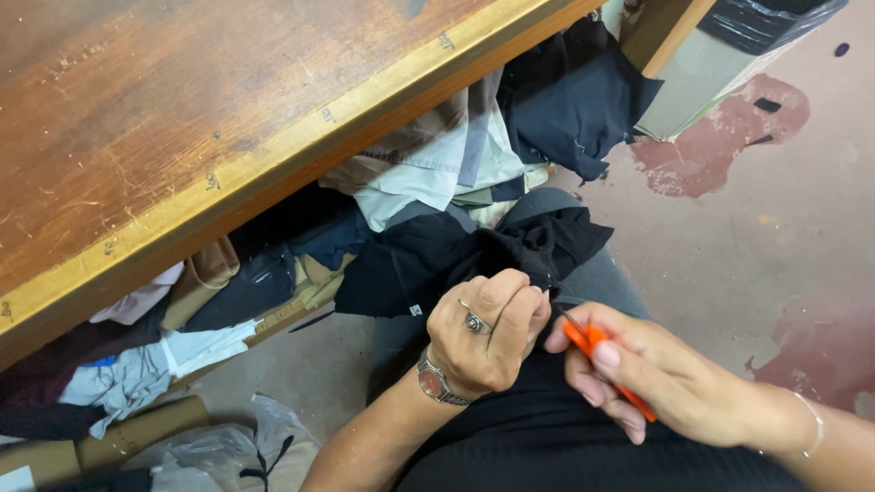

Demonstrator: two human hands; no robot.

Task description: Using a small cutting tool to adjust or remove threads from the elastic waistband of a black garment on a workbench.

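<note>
My left hand (485,330), wearing a ring and a wristwatch, is closed around a bunched fold of black fabric (437,255) that lies over my lap. My right hand (638,374) holds a small orange thread snipper (588,339), its metal tip pointing at the fabric just beside my left fingers. The two hands almost touch. A thin bracelet sits on my right wrist.
A worn wooden table (182,118) with a pale edge fills the upper left. Under it lies a heap of fabric pieces (428,164) in white, grey, tan and black. Plastic bags and cardboard rolls (137,428) sit at lower left. Stained concrete floor (756,210) spreads to the right.
</note>
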